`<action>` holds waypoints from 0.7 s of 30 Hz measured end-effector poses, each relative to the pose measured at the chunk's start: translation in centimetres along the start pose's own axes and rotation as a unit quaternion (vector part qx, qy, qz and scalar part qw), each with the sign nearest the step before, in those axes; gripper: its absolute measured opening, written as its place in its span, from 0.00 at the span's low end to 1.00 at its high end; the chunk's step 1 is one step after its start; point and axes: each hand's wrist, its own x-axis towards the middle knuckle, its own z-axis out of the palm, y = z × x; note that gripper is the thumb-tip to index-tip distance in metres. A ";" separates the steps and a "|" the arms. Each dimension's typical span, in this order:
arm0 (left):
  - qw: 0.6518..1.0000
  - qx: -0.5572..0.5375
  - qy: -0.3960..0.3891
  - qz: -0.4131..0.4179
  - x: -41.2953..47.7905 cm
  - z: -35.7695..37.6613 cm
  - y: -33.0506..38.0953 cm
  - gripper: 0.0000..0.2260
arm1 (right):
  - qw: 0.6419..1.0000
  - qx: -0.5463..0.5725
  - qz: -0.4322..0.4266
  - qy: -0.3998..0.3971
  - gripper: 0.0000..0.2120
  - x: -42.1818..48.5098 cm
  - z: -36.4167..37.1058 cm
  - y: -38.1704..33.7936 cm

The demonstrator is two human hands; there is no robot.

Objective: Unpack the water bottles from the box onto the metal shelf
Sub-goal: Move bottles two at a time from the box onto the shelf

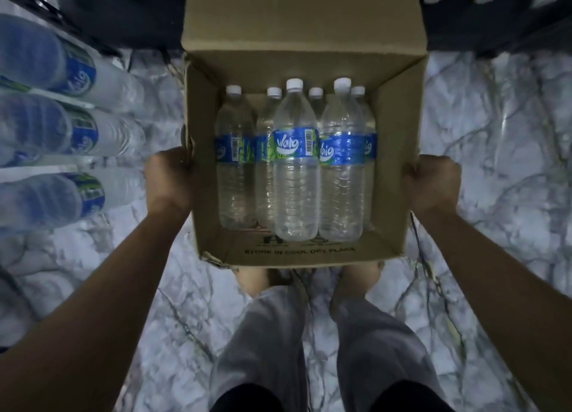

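Observation:
An open cardboard box point(399, 127) sits in the middle of the head view, above my bare feet. Inside it stand several clear water bottles point(296, 176) with white caps and blue-green labels. My left hand point(168, 181) grips the box's left wall. My right hand point(433, 184) grips its right wall. The dark metal shelf point(139, 24) runs across the top of the view behind the box, with white bottle caps showing on it.
Three bottles point(55, 61) with the same blue labels show at the left edge, close to the camera and blurred. The floor point(495, 133) is pale marble with grey veins. My legs in grey trousers point(272, 349) are below the box.

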 end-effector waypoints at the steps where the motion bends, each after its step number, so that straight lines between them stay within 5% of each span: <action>1: 1.000 0.000 -0.009 -0.010 0.1 -0.1 -0.1 0.18 | 1.000 0.002 0.013 -0.007 0.15 0.1 0.0 0.0; 6: 0.996 0.032 -0.068 -0.041 0.4 -0.2 0.0 0.05 | 0.996 -0.054 0.066 -0.006 0.14 -0.2 -1.8 -1.4; 11: 0.988 -0.055 -0.094 -0.110 -2.8 -1.0 2.4 0.22 | 0.996 0.013 0.039 0.075 0.10 -2.8 -4.8 -2.3; 15: 0.995 -0.067 -0.037 -0.070 -7.7 -1.2 5.9 0.28 | 0.987 0.153 0.042 -0.025 0.12 -5.8 -5.0 -3.1; 21: 0.986 -0.078 -0.128 -0.067 -9.4 2.2 7.6 0.26 | 0.970 0.195 0.076 -0.121 0.15 -6.6 -3.1 -4.8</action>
